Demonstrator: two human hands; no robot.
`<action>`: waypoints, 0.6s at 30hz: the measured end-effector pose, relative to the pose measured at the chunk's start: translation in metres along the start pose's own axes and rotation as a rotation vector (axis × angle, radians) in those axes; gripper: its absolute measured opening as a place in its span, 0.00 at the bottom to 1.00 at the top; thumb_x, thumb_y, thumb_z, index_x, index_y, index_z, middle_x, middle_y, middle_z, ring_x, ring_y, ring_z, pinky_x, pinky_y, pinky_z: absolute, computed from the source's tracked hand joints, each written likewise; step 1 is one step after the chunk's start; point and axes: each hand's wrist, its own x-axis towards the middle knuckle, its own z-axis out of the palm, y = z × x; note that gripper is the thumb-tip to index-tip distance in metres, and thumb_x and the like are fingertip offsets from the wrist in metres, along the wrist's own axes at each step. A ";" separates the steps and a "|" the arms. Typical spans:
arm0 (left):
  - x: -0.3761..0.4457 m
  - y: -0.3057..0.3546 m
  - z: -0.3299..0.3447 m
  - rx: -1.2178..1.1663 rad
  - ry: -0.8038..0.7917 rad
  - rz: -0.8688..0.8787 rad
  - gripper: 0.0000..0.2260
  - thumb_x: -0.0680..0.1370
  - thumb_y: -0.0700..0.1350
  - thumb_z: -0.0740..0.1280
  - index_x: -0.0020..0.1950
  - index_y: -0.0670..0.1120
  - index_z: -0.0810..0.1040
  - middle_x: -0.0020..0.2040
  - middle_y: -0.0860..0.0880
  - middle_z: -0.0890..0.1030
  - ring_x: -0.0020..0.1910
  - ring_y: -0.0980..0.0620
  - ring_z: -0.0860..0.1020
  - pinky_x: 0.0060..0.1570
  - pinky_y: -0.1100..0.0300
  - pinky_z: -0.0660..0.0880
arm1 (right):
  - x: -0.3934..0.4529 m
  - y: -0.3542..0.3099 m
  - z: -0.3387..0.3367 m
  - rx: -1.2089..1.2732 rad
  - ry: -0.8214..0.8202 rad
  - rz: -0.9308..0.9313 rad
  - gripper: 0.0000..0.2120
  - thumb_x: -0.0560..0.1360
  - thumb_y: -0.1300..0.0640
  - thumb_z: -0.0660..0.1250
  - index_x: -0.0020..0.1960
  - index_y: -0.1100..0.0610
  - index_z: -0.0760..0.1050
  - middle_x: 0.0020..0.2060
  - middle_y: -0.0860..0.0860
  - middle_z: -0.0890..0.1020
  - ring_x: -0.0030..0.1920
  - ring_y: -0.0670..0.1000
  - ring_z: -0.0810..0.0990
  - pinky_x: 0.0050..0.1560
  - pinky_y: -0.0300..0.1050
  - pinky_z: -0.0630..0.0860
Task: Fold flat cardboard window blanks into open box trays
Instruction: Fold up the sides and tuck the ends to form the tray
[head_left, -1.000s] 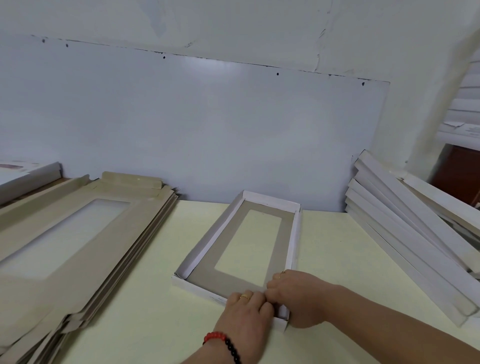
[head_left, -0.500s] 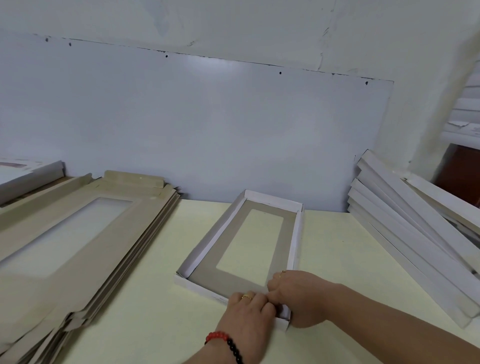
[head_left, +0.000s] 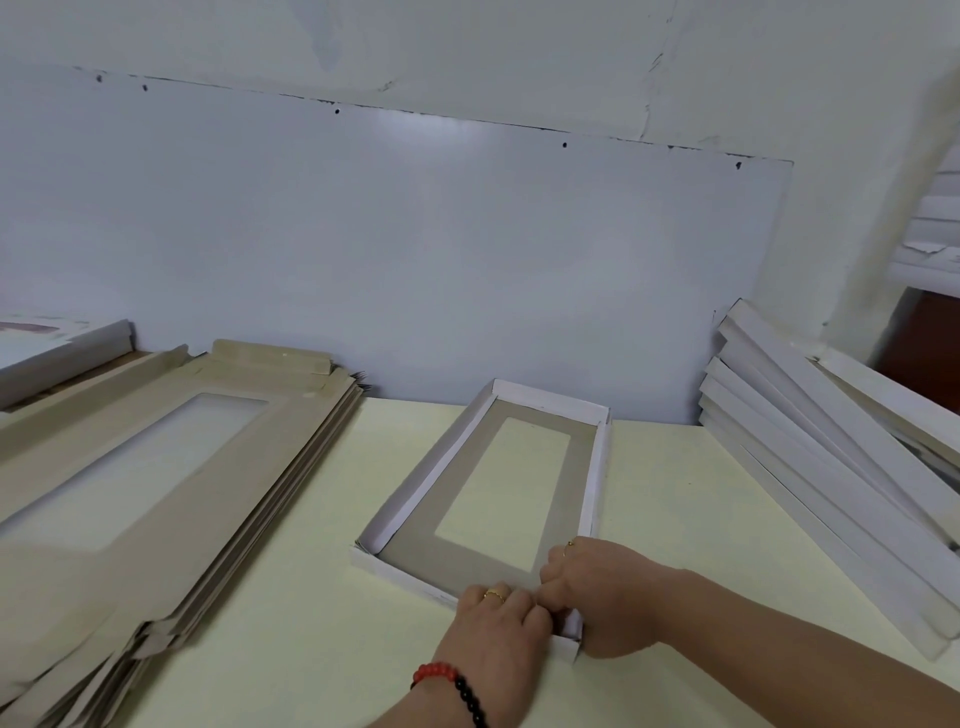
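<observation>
A folded box tray (head_left: 600, 467) lies on the pale yellow table (head_left: 322, 597), white walls raised on all sides, grey inside with a rectangular window. Both hands work at its near right corner. My left hand (head_left: 498, 629), with a ring and a red and black bead bracelet, curls over the near wall. My right hand (head_left: 602, 592) curls around the corner from the right, fingers tucked inside the wall. The corner itself is hidden by the fingers.
A tall pile of flat brown window blanks (head_left: 156, 467) fills the left of the table. Finished white trays (head_left: 831, 467) lean stacked at the right. A grey panel (head_left: 415, 260) stands against the wall behind. A white box (head_left: 57, 348) sits far left.
Hardly anything differs; both hands stay at the tray's near right corner. The view has shifted slightly.
</observation>
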 end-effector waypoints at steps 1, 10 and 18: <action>0.000 0.000 0.000 0.006 0.010 0.007 0.05 0.57 0.49 0.66 0.30 0.55 0.79 0.29 0.59 0.74 0.28 0.59 0.75 0.33 0.70 0.71 | 0.001 -0.001 -0.001 -0.004 0.002 -0.002 0.03 0.72 0.54 0.64 0.41 0.52 0.73 0.37 0.51 0.75 0.42 0.54 0.72 0.43 0.43 0.62; -0.001 0.001 -0.006 -0.047 -0.036 -0.001 0.04 0.62 0.51 0.67 0.33 0.58 0.81 0.31 0.61 0.76 0.29 0.61 0.76 0.33 0.71 0.71 | 0.004 -0.006 -0.003 0.014 -0.106 0.032 0.03 0.73 0.57 0.65 0.46 0.54 0.73 0.43 0.52 0.74 0.46 0.53 0.70 0.50 0.49 0.71; 0.000 0.004 -0.009 -0.041 -0.123 -0.037 0.14 0.49 0.53 0.76 0.33 0.57 0.80 0.29 0.59 0.74 0.28 0.59 0.75 0.30 0.70 0.70 | -0.004 -0.008 -0.002 0.044 -0.077 0.089 0.06 0.72 0.60 0.63 0.48 0.53 0.72 0.44 0.52 0.75 0.48 0.54 0.72 0.45 0.44 0.64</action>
